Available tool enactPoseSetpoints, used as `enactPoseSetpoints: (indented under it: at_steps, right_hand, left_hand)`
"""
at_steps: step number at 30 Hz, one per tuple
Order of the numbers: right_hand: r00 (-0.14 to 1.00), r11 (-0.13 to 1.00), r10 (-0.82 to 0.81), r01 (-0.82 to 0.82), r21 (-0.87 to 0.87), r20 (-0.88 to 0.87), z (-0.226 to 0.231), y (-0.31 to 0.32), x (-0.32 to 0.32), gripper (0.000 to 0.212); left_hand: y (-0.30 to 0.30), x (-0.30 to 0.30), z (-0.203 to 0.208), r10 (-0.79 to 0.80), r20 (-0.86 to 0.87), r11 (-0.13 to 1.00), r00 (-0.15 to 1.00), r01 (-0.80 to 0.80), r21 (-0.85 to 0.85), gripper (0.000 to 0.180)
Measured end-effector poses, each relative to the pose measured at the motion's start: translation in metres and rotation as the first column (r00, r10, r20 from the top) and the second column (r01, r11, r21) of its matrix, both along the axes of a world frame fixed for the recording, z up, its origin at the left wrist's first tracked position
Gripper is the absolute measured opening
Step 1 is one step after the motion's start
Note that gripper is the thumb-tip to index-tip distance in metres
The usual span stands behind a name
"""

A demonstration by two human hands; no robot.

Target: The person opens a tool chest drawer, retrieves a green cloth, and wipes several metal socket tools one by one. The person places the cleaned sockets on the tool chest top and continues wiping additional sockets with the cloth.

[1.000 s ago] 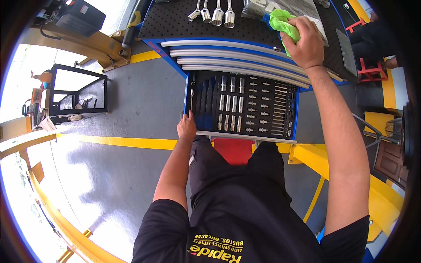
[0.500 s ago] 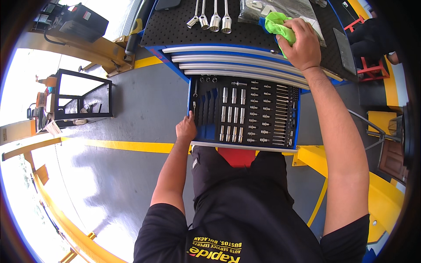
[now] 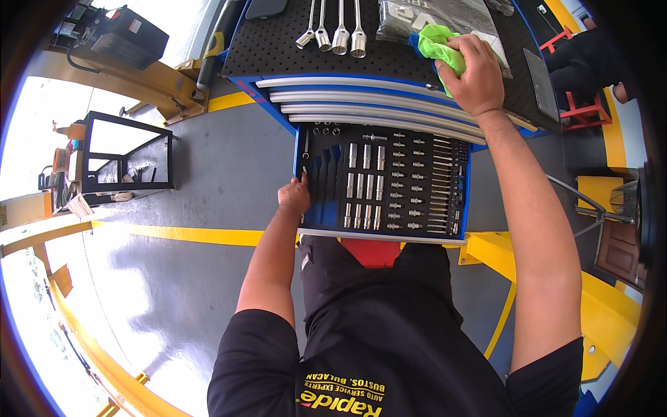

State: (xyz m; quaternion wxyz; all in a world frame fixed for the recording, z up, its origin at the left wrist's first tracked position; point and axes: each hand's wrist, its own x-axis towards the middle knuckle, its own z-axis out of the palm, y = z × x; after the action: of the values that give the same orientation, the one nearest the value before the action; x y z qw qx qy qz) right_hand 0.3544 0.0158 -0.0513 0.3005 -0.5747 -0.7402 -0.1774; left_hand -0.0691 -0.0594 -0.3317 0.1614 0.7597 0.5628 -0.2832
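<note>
My left hand point(image 3: 294, 196) is over the left edge of the pulled-out tool drawer point(image 3: 326, 128), its index finger stretched forward onto a slim silver wrench in the leftmost slot. The other fingers are partly hidden, and no firm grip shows. Another wrench point(image 3: 306, 142) lies just beyond the fingertip. Up on the black perforated cabinet top point(image 3: 278, 57), my right hand point(image 3: 476, 76) is closed around a crumpled bright green cloth point(image 3: 439, 47), beside a plastic-wrapped package point(image 3: 472, 17). Silver sockets point(image 3: 367, 158) and rows of bit sockets point(image 3: 398, 165) fill the drawer's dark foam.
Several large flex-head socket wrenches point(image 3: 340, 42) lie on the cabinet top. Closed drawers with silver handles point(image 3: 361, 97) sit above the pulled-out one. A dark flat device point(image 3: 540, 85) lies at the right edge. Yellow lift parts point(image 3: 500, 257) and a black metal frame point(image 3: 128, 186) stand nearby.
My left hand has slid a little farther forward along the drawer's left edge. My right hand keeps its hold on the green cloth, almost unmoved. The whole view has shifted slightly.
</note>
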Motion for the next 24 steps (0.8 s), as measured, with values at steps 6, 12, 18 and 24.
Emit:
enactPoseSetpoints:
  at_steps: [6,12,18,24]
  right_hand:
    - [1.0,1.0,-0.002,0.002,-0.018,-0.012,0.004,0.001,-0.001,0.031]
    - [1.0,1.0,-0.002,0.002,0.009,0.0,0.0,-0.001,0.001,0.031]
    - [1.0,1.0,-0.007,0.007,-0.016,0.006,0.002,0.0,-0.001,0.029]
    - [1.0,1.0,0.009,-0.009,-0.014,0.005,0.003,-0.001,0.0,0.028]
  left_hand:
    - [-0.025,-0.02,0.006,0.026,0.214,0.988,0.977,-0.058,0.144,0.063]
    - [-0.081,-0.029,0.021,0.237,0.362,0.911,0.902,-0.335,0.239,0.033]
    - [-0.087,-0.027,-0.014,0.217,0.295,0.909,0.93,-0.303,0.287,0.015]
    - [-0.083,-0.015,-0.018,0.258,0.203,0.916,0.944,-0.306,0.258,0.016]
